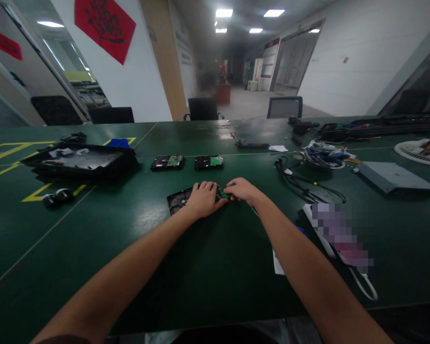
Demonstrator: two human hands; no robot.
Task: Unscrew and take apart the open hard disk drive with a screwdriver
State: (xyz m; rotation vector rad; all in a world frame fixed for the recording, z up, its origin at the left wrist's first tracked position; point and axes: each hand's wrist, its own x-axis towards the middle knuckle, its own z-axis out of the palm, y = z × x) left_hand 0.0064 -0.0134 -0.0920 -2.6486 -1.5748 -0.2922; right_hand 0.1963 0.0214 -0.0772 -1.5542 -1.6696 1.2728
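Observation:
A dark hard drive [178, 200] lies at the middle of the green table. My left hand [203, 199] is over its right part, fingers across the top and thumb on the near side, steadying it. At that right end, a green circuit board [222, 193] shows between my hands. My right hand [241, 189] pinches the board's edge with thumb and fingertips; the exact grip is partly hidden. Just beyond, two more hard drives lie with green boards facing up, a left one [167, 162] and a right one [209, 162].
Black trays [82, 160] stand at left, near dark round objects [58, 197]. To the right are black cables [301, 181], a bowl of wires [324, 155], a grey metal box [396, 177] and a blurred-out device [338, 234]. A tool [251, 144] lies at the back.

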